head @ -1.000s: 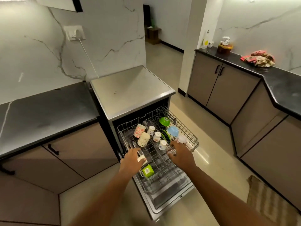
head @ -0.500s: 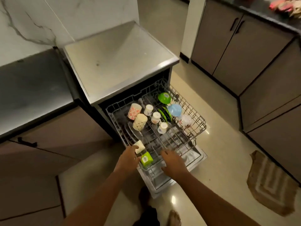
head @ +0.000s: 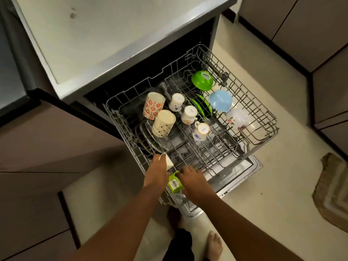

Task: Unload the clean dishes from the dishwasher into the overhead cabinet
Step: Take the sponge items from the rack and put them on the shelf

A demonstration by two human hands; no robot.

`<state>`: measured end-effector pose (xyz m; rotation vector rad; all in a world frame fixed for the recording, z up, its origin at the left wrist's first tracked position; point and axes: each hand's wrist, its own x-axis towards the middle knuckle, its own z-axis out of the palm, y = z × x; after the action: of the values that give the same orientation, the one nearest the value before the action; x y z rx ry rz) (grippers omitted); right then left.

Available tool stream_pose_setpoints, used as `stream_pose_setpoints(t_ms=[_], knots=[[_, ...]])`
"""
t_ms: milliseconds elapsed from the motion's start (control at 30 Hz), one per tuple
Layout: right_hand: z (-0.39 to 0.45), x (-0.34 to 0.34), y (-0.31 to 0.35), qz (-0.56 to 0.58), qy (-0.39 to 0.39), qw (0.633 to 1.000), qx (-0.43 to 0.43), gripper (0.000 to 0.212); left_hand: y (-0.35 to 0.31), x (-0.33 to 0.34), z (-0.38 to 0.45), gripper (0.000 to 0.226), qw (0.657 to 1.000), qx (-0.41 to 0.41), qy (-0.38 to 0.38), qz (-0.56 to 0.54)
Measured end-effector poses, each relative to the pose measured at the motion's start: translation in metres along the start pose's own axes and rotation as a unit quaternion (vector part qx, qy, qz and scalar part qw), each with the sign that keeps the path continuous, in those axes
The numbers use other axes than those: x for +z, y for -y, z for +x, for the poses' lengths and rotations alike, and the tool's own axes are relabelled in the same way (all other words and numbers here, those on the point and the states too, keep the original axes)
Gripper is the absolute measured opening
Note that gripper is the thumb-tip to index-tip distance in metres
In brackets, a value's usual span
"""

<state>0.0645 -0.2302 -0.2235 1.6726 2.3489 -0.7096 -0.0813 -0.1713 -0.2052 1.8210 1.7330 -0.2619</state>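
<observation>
White cup gripped by left hand, small green cup grasped by right hand, at grey wire rack front; picking step, next lift both clear.

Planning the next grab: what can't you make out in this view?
Head view:
- left hand: its fingers hide most of the white cup.
- right hand: covers part of the green cup; grip unclear.
- plates: under the rack wires.
- Overhead cabinet: out of frame.
</observation>
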Motion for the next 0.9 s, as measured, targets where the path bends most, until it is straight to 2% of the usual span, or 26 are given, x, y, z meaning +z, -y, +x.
stream_pose_setpoints(t_ms=[133, 233, 333, 533, 633, 767, 900], knots=[[0.017, 0.019, 0.0, -0.009, 0.024, 0.999, -0.022, 0.07, 0.0, 0.015, 0.025, 0.087, 0.996, -0.029, 0.012, 0.079], [0.031, 0.028, 0.0, -0.004, 0.015, 0.999, -0.03, 0.074, -0.005, 0.019, 0.042, 0.081, 0.991, -0.055, 0.027, 0.119], [0.041, 0.033, 0.002, -0.014, 0.006, 0.999, -0.039, 0.065, -0.006, 0.022, 0.052, 0.083, 0.99, -0.074, 0.029, 0.115], [0.043, 0.024, 0.004, -0.076, 0.01, 0.993, -0.095, 0.044, 0.001, 0.025, 0.053, 0.081, 0.989, -0.046, 0.028, 0.14], [0.043, 0.027, -0.003, -0.081, 0.011, 0.99, -0.118, 0.051, -0.001, 0.021, 0.052, 0.075, 0.99, -0.039, 0.024, 0.132], [0.037, 0.029, -0.012, -0.062, -0.024, 0.992, -0.111, 0.068, 0.001, 0.017, 0.046, 0.069, 0.993, -0.021, -0.025, 0.116], [0.014, 0.029, -0.025, -0.004, -0.093, 0.99, -0.104, 0.065, -0.002, 0.008, 0.028, 0.075, 0.995, 0.021, -0.077, 0.068]])
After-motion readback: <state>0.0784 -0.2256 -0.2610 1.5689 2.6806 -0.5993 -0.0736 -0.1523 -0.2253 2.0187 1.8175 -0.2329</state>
